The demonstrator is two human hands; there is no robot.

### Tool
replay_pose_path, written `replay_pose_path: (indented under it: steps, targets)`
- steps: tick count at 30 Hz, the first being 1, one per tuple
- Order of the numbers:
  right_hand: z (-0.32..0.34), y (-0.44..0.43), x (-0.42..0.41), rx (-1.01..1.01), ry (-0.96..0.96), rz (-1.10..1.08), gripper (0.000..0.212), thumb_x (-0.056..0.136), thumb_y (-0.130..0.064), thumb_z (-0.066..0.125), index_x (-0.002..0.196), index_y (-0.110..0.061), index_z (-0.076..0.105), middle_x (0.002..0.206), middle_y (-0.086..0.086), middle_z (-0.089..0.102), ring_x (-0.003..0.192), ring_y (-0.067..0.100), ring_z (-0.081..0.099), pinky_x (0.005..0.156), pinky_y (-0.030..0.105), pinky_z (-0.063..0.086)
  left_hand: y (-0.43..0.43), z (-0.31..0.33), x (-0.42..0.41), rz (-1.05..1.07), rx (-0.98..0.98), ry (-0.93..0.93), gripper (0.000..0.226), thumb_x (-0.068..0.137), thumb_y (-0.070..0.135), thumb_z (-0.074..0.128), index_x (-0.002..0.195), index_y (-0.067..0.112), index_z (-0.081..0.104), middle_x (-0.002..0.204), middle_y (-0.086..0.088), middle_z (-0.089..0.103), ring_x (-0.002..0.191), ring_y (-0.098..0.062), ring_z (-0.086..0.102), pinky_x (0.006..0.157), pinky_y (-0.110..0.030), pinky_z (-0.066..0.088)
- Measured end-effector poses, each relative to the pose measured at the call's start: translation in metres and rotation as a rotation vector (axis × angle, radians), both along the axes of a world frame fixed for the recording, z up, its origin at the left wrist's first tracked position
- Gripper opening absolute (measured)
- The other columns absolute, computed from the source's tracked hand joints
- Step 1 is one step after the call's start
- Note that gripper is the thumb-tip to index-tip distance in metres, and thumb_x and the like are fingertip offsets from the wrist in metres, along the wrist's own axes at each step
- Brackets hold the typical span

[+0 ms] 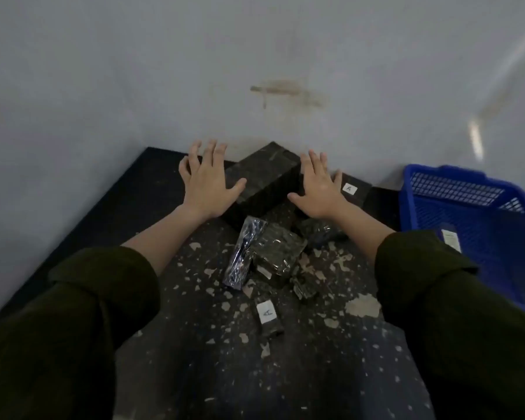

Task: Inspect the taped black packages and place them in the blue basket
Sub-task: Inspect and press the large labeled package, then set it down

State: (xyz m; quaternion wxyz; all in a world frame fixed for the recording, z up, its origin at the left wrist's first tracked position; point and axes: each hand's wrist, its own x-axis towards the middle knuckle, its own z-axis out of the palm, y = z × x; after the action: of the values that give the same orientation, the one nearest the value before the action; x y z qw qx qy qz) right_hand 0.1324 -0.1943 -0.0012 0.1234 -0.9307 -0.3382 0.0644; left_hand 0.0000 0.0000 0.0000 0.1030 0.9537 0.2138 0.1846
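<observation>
The dark worktop (140, 201) carries the large black package (264, 180). The blue basket (443, 172) stands well to the right of that package and holds one labelled package (450, 239). The left hand (205, 184) and right hand (320, 189) flank the large package, fingers spread straight and gripping nothing. Whether they touch it cannot be told. Smaller taped packages (273, 253) lie just in front of it.

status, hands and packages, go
Left hand and right hand open, either side of large black package, no grip yet. Smaller packages loose in front. Blue basket at right.
</observation>
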Motion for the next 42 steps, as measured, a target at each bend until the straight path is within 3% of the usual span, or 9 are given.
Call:
replay_pose_path:
  steps: [5,14,21,26,30,32,35,38,42]
  targets:
    - [-0.04,0.03,0.039,0.205,0.031,-0.045,0.075,0.101,-0.04,0.051,0.16,-0.017,0.009,0.168,0.009,0.002,0.155,0.031,-0.005,0.122,0.059,0.003,0.012,-0.053,0.021,0.031,-0.121,-0.019,0.092,0.085,0.065,0.058,0.153,0.018,0.019,0.163,-0.008,0.013,0.147,-0.033,0.01,0.114,-0.058,0.016]
    - [-0.067,0.071,0.08,0.554,0.247,-0.158,0.076,0.101,-0.037,0.054,0.158,-0.007,0.014,0.164,0.014,0.016,0.15,0.029,0.023,0.118,0.03,0.02,0.019,-0.108,0.021,0.011,-0.479,-0.066,0.13,0.058,0.079,0.063,0.155,0.024,-0.004,0.163,-0.005,-0.006,0.15,-0.036,0.003,0.12,-0.055,0.011]
    - [-0.061,0.057,0.063,0.61,0.183,-0.223,0.07,0.096,-0.031,0.065,0.151,-0.006,0.03,0.154,0.017,0.031,0.14,0.032,0.038,0.109,0.03,0.032,0.014,-0.106,0.018,-0.065,-0.747,-0.21,0.121,0.078,0.042,0.08,0.155,0.019,-0.011,0.164,-0.01,0.005,0.151,-0.027,0.013,0.121,-0.041,0.017]
    - [-0.033,0.035,0.039,0.763,0.206,-0.276,0.071,0.09,-0.029,0.072,0.148,-0.008,0.036,0.147,0.014,0.041,0.13,0.031,0.049,0.107,0.045,0.047,0.021,-0.069,0.002,-0.14,-0.694,-0.288,0.126,0.072,0.031,0.087,0.154,0.021,-0.008,0.162,-0.013,0.015,0.149,-0.027,0.021,0.12,-0.04,0.022]
    - [0.002,0.018,0.01,0.97,0.265,-0.3,0.075,0.09,-0.024,0.072,0.151,-0.007,0.033,0.139,0.011,0.047,0.115,0.027,0.058,0.08,0.041,0.06,0.024,-0.032,-0.02,-0.198,-0.582,-0.353,0.139,0.064,0.027,0.092,0.154,0.024,-0.013,0.162,-0.011,0.012,0.149,-0.025,0.019,0.122,-0.045,0.022]
    - [0.017,0.008,-0.01,1.025,0.294,-0.308,0.079,0.084,-0.032,0.075,0.149,-0.008,0.038,0.137,0.01,0.049,0.108,0.025,0.062,0.07,0.037,0.061,0.021,-0.019,-0.033,-0.229,-0.52,-0.358,0.14,0.067,0.021,0.091,0.154,0.019,-0.018,0.162,-0.01,0.005,0.15,-0.022,0.014,0.121,-0.034,0.016]
    - [0.025,-0.011,-0.037,1.095,0.367,-0.315,0.07,0.057,-0.053,0.078,0.116,-0.016,0.066,0.131,0.012,0.058,0.099,0.023,0.069,0.07,0.041,0.064,0.009,-0.007,-0.056,-0.251,-0.393,-0.348,0.135,0.067,0.015,0.089,0.155,0.009,-0.013,0.158,-0.011,0.008,0.147,-0.023,0.018,0.112,-0.021,0.016]
    - [0.031,-0.034,-0.079,1.173,0.414,-0.305,0.041,0.076,-0.04,0.081,0.102,-0.015,0.062,0.115,0.009,0.066,0.096,0.023,0.069,0.07,0.041,0.063,-0.004,-0.004,-0.08,-0.304,-0.346,-0.388,0.126,0.065,0.011,0.088,0.155,0.016,0.001,0.152,-0.008,0.011,0.143,-0.026,0.024,0.109,-0.02,0.027]
    - [0.033,-0.07,-0.122,1.319,0.584,-0.331,0.053,0.086,-0.043,0.074,0.119,-0.008,0.053,0.111,0.009,0.066,0.095,0.023,0.067,0.078,0.051,0.061,-0.024,-0.004,-0.107,-0.386,-0.321,-0.44,0.121,0.065,0.006,0.087,0.151,0.034,0.006,0.147,-0.007,0.01,0.138,-0.031,0.033,0.094,-0.009,0.036]
